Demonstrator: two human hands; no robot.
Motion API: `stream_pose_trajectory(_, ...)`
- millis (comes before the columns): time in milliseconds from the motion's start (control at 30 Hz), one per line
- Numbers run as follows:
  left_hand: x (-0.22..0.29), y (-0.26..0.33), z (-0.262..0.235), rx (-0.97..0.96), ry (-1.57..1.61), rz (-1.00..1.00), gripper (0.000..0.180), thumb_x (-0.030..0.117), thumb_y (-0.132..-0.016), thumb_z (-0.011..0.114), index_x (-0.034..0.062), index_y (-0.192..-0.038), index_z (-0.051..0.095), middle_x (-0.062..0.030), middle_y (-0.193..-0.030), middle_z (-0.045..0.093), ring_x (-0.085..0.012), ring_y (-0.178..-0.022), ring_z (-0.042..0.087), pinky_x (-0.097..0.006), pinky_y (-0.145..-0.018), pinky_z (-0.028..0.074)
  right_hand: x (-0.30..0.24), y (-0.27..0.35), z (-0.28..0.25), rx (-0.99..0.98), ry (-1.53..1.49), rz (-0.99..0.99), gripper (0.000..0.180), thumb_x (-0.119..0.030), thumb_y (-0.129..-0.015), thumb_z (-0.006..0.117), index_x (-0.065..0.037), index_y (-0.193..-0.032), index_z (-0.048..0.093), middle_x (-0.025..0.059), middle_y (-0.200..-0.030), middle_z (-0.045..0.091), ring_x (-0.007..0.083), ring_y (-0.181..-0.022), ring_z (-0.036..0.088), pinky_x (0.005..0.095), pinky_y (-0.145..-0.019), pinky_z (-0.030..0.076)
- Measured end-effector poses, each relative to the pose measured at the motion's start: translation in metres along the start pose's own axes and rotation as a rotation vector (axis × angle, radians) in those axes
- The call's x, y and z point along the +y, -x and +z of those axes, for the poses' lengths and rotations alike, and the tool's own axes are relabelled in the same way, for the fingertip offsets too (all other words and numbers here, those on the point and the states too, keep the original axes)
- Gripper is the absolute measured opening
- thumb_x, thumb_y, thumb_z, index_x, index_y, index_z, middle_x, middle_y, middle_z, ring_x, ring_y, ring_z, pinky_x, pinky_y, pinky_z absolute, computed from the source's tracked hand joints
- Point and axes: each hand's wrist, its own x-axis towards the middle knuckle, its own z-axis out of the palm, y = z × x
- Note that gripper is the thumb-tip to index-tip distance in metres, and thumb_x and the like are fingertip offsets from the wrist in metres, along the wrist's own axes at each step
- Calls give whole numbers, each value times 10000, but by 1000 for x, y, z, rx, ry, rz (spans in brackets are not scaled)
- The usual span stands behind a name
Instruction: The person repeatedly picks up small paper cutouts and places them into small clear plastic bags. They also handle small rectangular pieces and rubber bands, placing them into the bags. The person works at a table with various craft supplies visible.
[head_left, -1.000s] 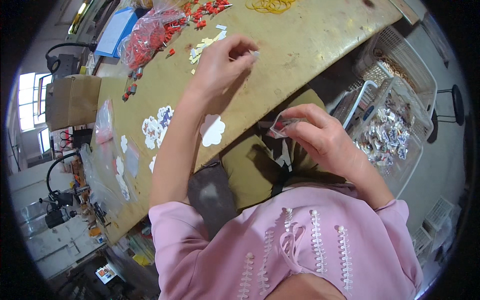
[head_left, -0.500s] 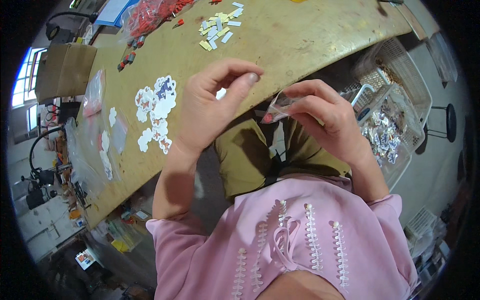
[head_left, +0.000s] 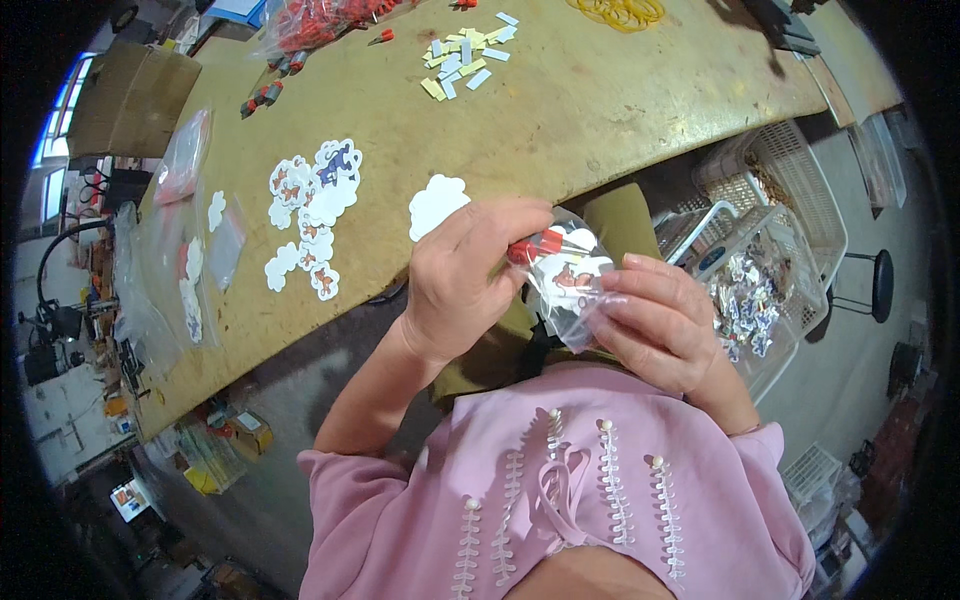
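Note:
Both my hands are at a small clear plastic bag (head_left: pixel 572 318), held over my lap just off the table's edge. My left hand (head_left: pixel 468 275) closes on the bag's left side, next to a red piece with a thin tip (head_left: pixel 540 246). My right hand (head_left: pixel 660 320) grips the bag's right side, its fingers bent over the film. A white cutout with a brown animal print (head_left: pixel 570 275) shows through the plastic. Beyond my left hand, a plain white cloud-shaped cutout (head_left: pixel 437 205) lies on the table.
Printed cutouts (head_left: pixel 318 205) lie in a cluster on the table (head_left: pixel 380 110). Behind are yellow and white strips (head_left: pixel 465 58), a bag of red pieces (head_left: pixel 325 22) and yellow rubber bands (head_left: pixel 622 10). Plastic baskets (head_left: pixel 800 180) stand at the right; a cardboard box (head_left: pixel 135 100) is far left.
My left hand has come down and right to the bag and closed on it. My right hand has lowered with the bag, uncovering its printed cutout and the cloud cutout on the table.

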Motion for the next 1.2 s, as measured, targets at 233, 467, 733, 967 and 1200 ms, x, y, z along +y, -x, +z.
stream_pose_trajectory(233, -4, 5, 8, -60, 162, -133, 454, -169, -748, 725, 19, -1161, 695, -143, -1148, 782, -287, -1055, 762, -357, -898, 599, -2, 8, -3, 20, 62, 68, 291, -37, -728, 849, -40, -1014, 795, 102, -1105, 696, 309, -1105, 723, 484, -968, 644)
stream_pose_trajectory(467, -26, -48, 20, -267, -132, -58, 239, -2, -890, 708, 41, -1125, 715, -144, -1064, 739, -359, -1030, 710, -442, -910, 569, 12, 18, -15, 37, 69, 259, 305, -39, -741, 788, 3, -1044, 782, 140, -1119, 723, 338, -1056, 728, 430, -866, 646)
stream_pose_trajectory(733, -118, -177, 74, -223, -195, -67, 176, 124, -951, 705, 40, -1096, 760, -182, -1020, 752, -346, -1010, 725, -446, -891, 571, 19, 45, -12, -71, 21, 529, 290, -28, -775, 725, 1, -1063, 747, 159, -1133, 710, 369, -1060, 705, 441, -888, 605)
stream_pose_trajectory(967, -188, -236, 105, -340, -385, -263, 308, 290, -919, 798, 59, -1116, 755, -155, -973, 756, -292, -922, 729, -420, -849, 573, 25, 51, -21, -35, 13, 606, 262, 5, -773, 742, -11, -1035, 736, 147, -1125, 710, 362, -1056, 707, 449, -878, 603)
stream_pose_trajectory(1200, -139, -206, 63, -230, 395, -578, 142, 138, -981, 764, 28, -1036, 694, -102, -961, 784, -146, -793, 738, -300, -710, 590, 32, 45, -23, -13, -51, 625, 257, 42, -801, 746, -19, -1049, 724, 150, -1137, 700, 371, -1059, 701, 432, -892, 593)
